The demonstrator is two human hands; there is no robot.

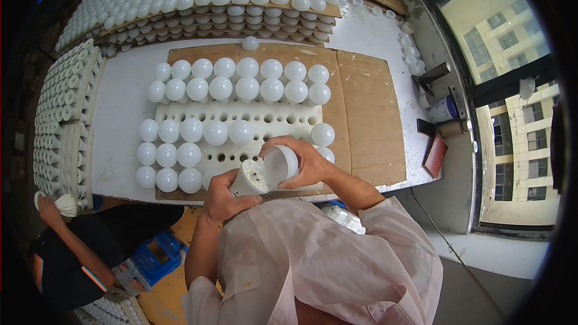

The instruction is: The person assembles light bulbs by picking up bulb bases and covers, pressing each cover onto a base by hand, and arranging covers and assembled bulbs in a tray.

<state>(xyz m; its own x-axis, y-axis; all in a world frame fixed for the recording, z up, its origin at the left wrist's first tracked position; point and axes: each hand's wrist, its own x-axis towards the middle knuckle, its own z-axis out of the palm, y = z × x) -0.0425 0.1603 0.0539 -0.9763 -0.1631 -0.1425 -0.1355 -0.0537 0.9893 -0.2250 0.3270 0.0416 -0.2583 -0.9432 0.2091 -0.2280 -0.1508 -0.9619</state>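
In my left hand [226, 198] is a white LED bulb base [256, 176], tilted so its round board with small dark and yellowish parts faces up and right. My right hand [306, 162] grips a white dome-shaped bulb cover [281, 162], its hollow side turned toward the base. The two pieces are close together at the table's near edge; whether their rims touch I cannot tell. Beneath and beyond my hands lies a white tray with holes [241, 112], where several round white bulbs [247, 88] stand in rows. Some holes in its middle and right hold nothing.
The tray rests on a cardboard sheet [373, 120]. Tiered stacks of white domes [229, 0] fill the far side. White bulb bases stand in a rack [60, 96] at left. A blue-white roll [442, 110] sits by the window. At lower left, a co-worker's hand [51, 210] holds a white piece.
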